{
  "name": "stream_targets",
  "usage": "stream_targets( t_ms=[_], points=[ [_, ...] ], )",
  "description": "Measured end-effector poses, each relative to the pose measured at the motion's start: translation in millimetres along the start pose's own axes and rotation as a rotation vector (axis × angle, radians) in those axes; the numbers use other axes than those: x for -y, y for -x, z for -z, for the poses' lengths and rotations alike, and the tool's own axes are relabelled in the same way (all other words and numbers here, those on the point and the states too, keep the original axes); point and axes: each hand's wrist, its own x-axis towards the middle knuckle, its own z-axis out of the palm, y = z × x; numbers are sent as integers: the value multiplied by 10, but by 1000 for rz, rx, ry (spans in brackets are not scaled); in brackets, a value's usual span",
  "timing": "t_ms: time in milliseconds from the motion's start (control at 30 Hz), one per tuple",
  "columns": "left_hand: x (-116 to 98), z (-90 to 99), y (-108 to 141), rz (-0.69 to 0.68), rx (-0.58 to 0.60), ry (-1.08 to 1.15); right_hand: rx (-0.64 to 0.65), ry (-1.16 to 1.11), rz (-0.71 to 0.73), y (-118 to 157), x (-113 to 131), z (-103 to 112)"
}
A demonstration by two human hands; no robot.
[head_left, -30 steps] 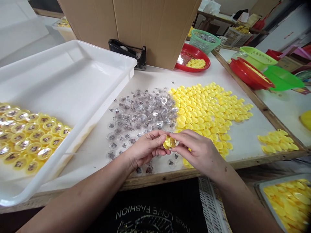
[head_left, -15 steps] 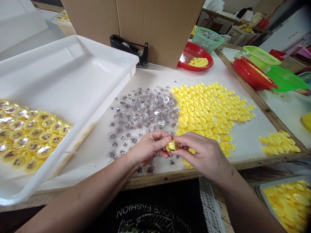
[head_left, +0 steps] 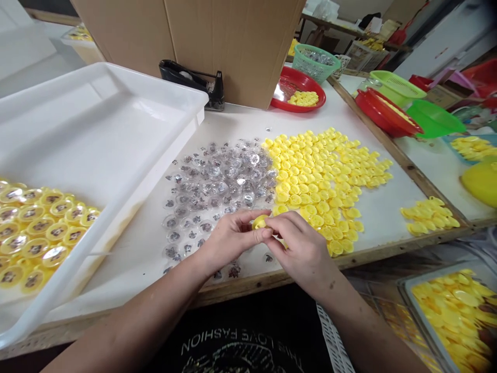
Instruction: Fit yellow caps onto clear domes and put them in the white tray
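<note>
Both hands meet over the front of the table, closed on one small round yellow plastic piece [head_left: 259, 221]. My left hand [head_left: 233, 235] pinches it from the left, thumb along its near side. From the right, the fingertips of my right hand [head_left: 298, 243] grip its edge; they partly hide it. Beyond my left hand lie many clear domed caps [head_left: 217, 181] with small dark printed figures. Past my right hand, yellow shallow cups [head_left: 310, 171] spread in close rows. In the white tray [head_left: 155, 171] at left sit yellow discs [head_left: 41, 225] with clear printed faces.
A black tape dispenser [head_left: 194, 83] stands before a cardboard box [head_left: 229, 46]. Behind are a red plate [head_left: 298, 88] and a green basket [head_left: 316, 62]. A wooden rail [head_left: 404, 160] edges the table; a bin of yellow pieces [head_left: 458, 311] stands below right.
My hands have turned the yellow piece, so a different side of it shows, and drawn closer around it. The camera view has shifted slightly to the right.
</note>
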Motion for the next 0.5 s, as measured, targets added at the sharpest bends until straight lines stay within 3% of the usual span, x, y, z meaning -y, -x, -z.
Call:
stream_targets(
  t_ms=[133,300,500],
  points=[
    [-1,-15,15,-91,5,-114,-88,-166,-155,69,-64,-65],
    [11,-48,23,-161,-69,-147,-25,-532,-394,141,-194,-76],
    [10,6,32,-138,-63,-280,-62,-636,-400,130,-182,-193]
  ],
)
